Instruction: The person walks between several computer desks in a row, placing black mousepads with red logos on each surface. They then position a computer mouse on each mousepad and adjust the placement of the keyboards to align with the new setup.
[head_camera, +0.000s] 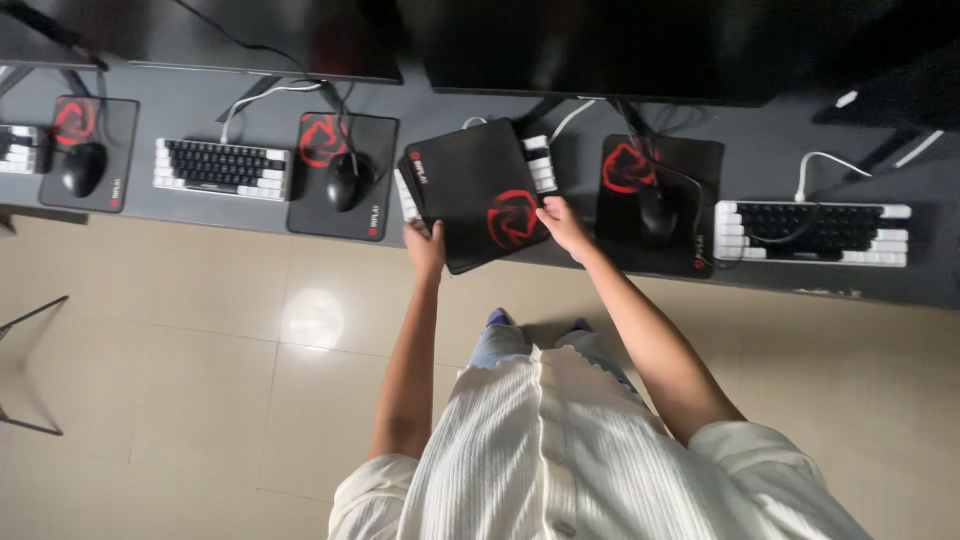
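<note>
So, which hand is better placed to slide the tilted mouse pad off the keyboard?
Probably the right hand: it rests on the mouse pad itself. The left hand only touches the pad's lower corner by the keyboard.

Both bare arms reach up from the lower centre of the frame, out of short white ribbed sleeves, nearly straight at the elbows. The left hand (426, 247) sits just left of centre, fingers curled in a grip. The right hand (565, 226), slightly higher and right of centre, has its fingers bent and pinching.
</note>
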